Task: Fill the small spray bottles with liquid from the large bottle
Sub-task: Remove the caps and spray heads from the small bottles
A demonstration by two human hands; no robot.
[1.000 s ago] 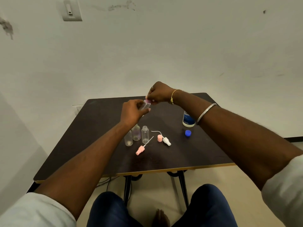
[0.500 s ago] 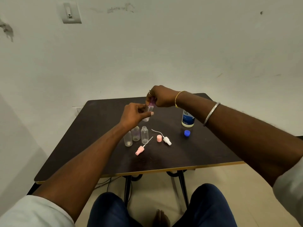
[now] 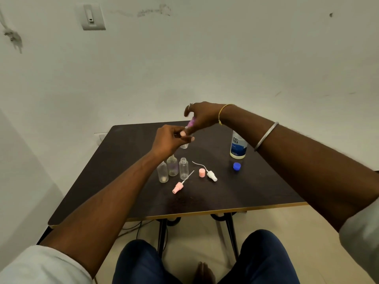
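A plain indoor room, more a spare domestic or back-office room than a lab or workshop; which of the two cannot be told. The white painted wall point(image 3: 225, 58) is scuffed and stained point(image 3: 153, 12) and carries a switch plate point(image 3: 92, 17). A small dark laminate table point(image 3: 256, 191) with a pale front edge point(image 3: 266, 207) stands on black metal legs point(image 3: 231, 232) against that wall. Cables point(image 3: 131, 228) trail over the beige floor point(image 3: 287, 226) beneath its front edge, and a bare foot point(image 3: 203, 271) rests there

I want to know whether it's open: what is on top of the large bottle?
The large bottle shows only its labelled body; the right forearm covers its top. A blue cap lies on the table in front of it.
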